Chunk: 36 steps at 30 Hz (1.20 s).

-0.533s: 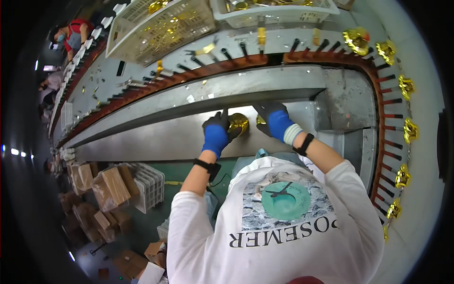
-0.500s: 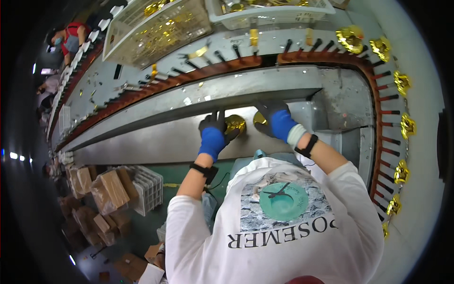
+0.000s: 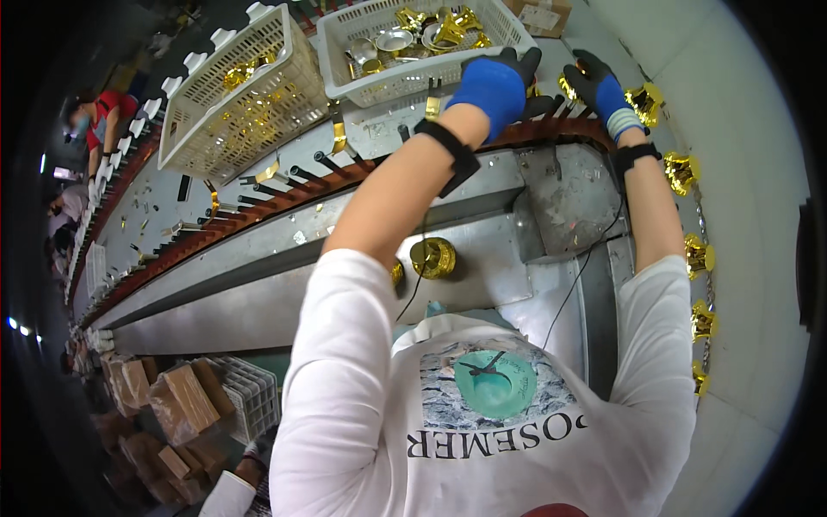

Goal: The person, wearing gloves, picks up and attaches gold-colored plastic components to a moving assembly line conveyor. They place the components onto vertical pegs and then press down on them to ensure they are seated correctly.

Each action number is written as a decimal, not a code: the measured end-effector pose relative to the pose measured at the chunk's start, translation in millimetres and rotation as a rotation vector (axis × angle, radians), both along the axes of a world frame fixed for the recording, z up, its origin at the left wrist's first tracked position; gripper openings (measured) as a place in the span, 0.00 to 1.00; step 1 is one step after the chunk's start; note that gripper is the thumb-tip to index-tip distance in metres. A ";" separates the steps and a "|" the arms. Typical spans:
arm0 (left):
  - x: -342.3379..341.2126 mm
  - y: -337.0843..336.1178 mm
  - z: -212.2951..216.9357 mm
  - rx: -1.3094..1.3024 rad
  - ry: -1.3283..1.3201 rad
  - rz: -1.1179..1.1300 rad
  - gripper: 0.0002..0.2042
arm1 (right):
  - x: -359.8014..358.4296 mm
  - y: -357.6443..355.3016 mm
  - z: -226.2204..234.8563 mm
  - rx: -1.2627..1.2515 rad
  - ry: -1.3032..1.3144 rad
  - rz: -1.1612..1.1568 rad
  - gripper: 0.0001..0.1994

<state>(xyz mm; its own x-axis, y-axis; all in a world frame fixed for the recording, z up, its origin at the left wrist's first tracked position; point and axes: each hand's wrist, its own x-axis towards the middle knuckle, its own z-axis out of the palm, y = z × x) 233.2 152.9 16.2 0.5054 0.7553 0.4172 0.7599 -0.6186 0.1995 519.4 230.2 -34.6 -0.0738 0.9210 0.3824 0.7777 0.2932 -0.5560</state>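
My left hand (image 3: 500,86), in a blue and black glove, is stretched out by the near right corner of a white basket (image 3: 345,86). Its fingers are apart, and a bit of gold shows beside its thumb. Just to the right, my gloved right hand (image 3: 599,90) curls its fingers round a shiny gold cup-shaped part (image 3: 566,87), mostly hidden by the glove. A gold part (image 3: 433,257) rests on the metal bench (image 3: 482,284) before me. Another gold part (image 3: 397,274) beside it is partly covered by my left forearm.
A curved brown conveyor (image 3: 370,175) with dark pegs runs beyond the bench, with gold parts (image 3: 680,173) along its right side. A second white basket (image 3: 293,95) stands at far left. Cartons (image 3: 185,396) fill the floor at lower left. A person (image 3: 108,116) in red is at far left.
Both hands have left the gold parts on the bench and reached forward to the conveyor's far right bend. The view has shifted, showing more of the baskets.
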 end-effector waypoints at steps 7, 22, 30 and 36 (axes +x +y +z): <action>-31.1 -43.4 -8.2 0.064 -0.008 -0.003 0.23 | -15.2 -77.9 -14.9 0.306 0.037 0.150 0.22; -296.2 -311.5 -166.1 -0.421 0.060 0.415 0.35 | -303.0 -300.6 -122.4 -0.166 -0.006 0.697 0.38; -325.7 -336.2 -215.0 -0.295 -0.319 0.510 0.41 | -303.7 -306.6 -181.8 -0.198 0.008 0.602 0.46; -365.9 -385.4 -279.5 -1.393 -1.856 1.065 0.54 | -288.4 -320.5 -263.4 -0.569 0.154 0.582 0.59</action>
